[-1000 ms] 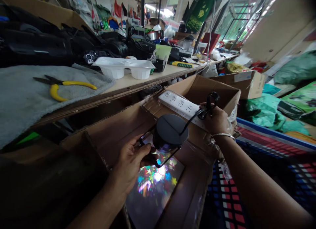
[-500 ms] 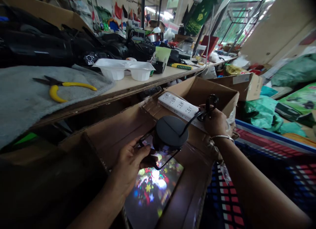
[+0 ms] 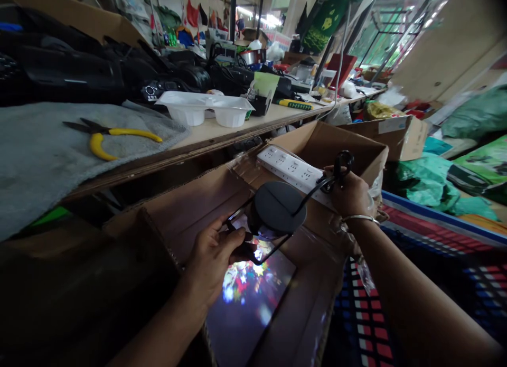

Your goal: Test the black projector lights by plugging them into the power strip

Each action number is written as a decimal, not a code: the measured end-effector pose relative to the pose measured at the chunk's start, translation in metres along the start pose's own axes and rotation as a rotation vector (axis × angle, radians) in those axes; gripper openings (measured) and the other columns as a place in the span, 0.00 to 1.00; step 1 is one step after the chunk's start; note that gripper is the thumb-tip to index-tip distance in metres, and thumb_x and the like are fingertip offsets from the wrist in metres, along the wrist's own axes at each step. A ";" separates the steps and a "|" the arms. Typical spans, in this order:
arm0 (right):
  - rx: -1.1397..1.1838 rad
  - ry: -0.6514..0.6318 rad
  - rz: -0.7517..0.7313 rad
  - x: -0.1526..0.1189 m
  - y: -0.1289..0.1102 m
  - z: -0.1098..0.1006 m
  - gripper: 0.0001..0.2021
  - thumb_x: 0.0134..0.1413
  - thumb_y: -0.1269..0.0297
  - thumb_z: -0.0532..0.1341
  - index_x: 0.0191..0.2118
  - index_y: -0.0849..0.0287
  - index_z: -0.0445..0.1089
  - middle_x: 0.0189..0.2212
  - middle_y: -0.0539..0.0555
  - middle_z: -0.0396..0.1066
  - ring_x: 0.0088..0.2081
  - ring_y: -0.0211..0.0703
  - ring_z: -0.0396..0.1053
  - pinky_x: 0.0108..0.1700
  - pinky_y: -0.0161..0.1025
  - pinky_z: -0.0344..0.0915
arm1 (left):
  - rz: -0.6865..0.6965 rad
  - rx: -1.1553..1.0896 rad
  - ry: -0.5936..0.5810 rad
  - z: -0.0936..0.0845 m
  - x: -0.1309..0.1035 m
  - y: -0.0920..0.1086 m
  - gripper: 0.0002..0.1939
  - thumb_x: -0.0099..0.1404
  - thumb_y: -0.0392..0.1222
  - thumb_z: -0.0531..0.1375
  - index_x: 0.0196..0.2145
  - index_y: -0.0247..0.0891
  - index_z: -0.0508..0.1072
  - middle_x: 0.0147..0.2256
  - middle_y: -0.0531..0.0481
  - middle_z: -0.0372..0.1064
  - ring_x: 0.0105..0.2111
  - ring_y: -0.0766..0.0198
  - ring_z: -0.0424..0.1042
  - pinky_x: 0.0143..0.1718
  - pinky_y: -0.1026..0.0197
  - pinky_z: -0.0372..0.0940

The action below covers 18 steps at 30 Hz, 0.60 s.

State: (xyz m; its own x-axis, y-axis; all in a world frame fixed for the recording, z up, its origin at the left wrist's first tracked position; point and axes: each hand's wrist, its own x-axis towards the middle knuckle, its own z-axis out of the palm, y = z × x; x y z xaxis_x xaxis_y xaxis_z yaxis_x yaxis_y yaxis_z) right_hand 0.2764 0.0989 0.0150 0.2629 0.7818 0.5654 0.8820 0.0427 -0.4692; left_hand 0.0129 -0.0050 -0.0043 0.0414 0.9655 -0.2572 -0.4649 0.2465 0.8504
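Observation:
A round black projector light (image 3: pixel 279 206) hangs over an open cardboard box (image 3: pixel 198 208), its flat back facing up. My left hand (image 3: pixel 216 256) is closed on the light's black bracket. Coloured shapes shine from it onto a pale sheet (image 3: pixel 253 309) inside the box. My right hand (image 3: pixel 350 195) grips a bundled black power cord (image 3: pixel 340 169) at the right end of a white power strip (image 3: pixel 293 169). The cord runs from the light to that hand. Whether a plug sits in the strip under my fingers is hidden.
A workbench (image 3: pixel 190 145) crosses behind the box, with yellow-handled cutters (image 3: pixel 114 137) on a grey cloth (image 3: pixel 35 150) and a white plastic tray (image 3: pixel 206 107). Another cardboard box (image 3: pixel 400 137) stands at the right. A blue plastic crate (image 3: pixel 356 303) is beside my right arm.
The projected pattern has shifted and altered, now brighter near the light and less spread. Both hands keep their grips, and the whole view has shifted slightly.

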 end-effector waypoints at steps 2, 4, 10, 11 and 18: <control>0.010 -0.002 -0.009 0.000 -0.001 -0.001 0.15 0.48 0.65 0.54 0.40 0.60 0.73 0.31 0.58 0.75 0.33 0.48 0.71 0.34 0.38 0.62 | 0.011 0.001 0.003 -0.001 0.000 -0.001 0.23 0.50 0.38 0.65 0.44 0.32 0.66 0.25 0.49 0.72 0.23 0.63 0.71 0.23 0.63 0.69; 0.013 -0.006 -0.009 -0.001 -0.002 -0.001 0.15 0.48 0.65 0.55 0.40 0.60 0.73 0.31 0.58 0.75 0.33 0.48 0.71 0.34 0.38 0.62 | 0.013 0.000 0.010 -0.001 0.001 -0.003 0.22 0.50 0.38 0.65 0.43 0.32 0.66 0.26 0.49 0.72 0.23 0.64 0.71 0.23 0.63 0.69; 0.003 0.002 -0.011 0.000 -0.001 -0.001 0.14 0.49 0.65 0.54 0.39 0.60 0.73 0.31 0.58 0.75 0.33 0.49 0.71 0.34 0.38 0.62 | 0.024 0.011 0.016 -0.002 0.002 -0.003 0.19 0.51 0.37 0.65 0.41 0.33 0.66 0.26 0.50 0.72 0.23 0.65 0.71 0.22 0.64 0.68; 0.003 0.002 -0.011 0.000 -0.001 -0.001 0.14 0.48 0.65 0.55 0.39 0.60 0.73 0.31 0.58 0.75 0.33 0.49 0.71 0.34 0.38 0.62 | 0.022 0.013 0.021 -0.002 0.001 -0.002 0.19 0.50 0.37 0.65 0.40 0.33 0.66 0.26 0.50 0.72 0.23 0.64 0.71 0.22 0.64 0.68; 0.009 0.014 -0.023 -0.001 -0.002 -0.001 0.14 0.48 0.65 0.54 0.39 0.60 0.73 0.31 0.57 0.75 0.33 0.48 0.71 0.34 0.39 0.62 | 0.017 -0.004 0.046 0.000 -0.002 -0.001 0.22 0.50 0.37 0.65 0.43 0.32 0.66 0.27 0.50 0.72 0.25 0.64 0.71 0.22 0.64 0.69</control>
State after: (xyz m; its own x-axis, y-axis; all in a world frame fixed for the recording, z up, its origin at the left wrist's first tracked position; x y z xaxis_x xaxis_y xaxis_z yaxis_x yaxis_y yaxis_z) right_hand 0.2747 0.0981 0.0160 0.2486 0.7717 0.5854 0.8844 0.0657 -0.4621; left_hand 0.0130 -0.0069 -0.0043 -0.0073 0.9646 -0.2636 -0.4691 0.2295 0.8528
